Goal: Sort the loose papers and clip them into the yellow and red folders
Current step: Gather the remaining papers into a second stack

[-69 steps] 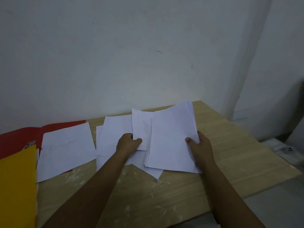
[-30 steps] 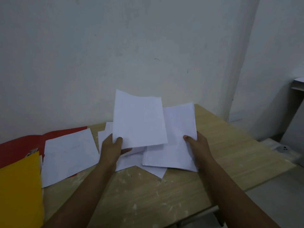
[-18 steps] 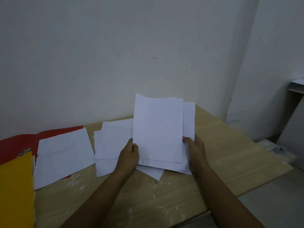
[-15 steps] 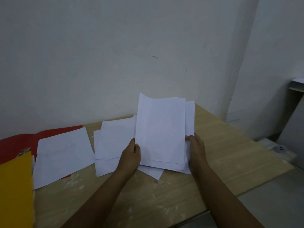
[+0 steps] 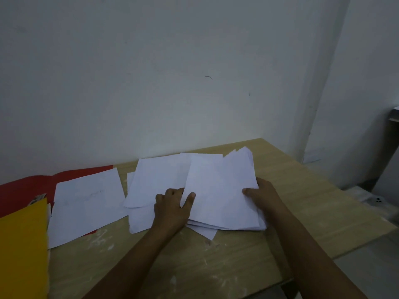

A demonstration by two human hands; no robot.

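A stack of white papers lies on the wooden table, gripped on both sides. My left hand holds its left edge, thumb on top. My right hand holds the right edge. More loose sheets lie spread to the left, partly under the stack. A single sheet rests on the open red folder at the far left. The yellow folder lies at the left edge, cut off by the frame.
A white wall rises right behind the table. The table's right and front edges drop off to a pale floor, where a small white object lies. A piece of furniture shows at the far right.
The sheet my left hand had lifted now lies on the stack. The stack, tilted upright half a second ago, has come down flat onto the table between both hands.
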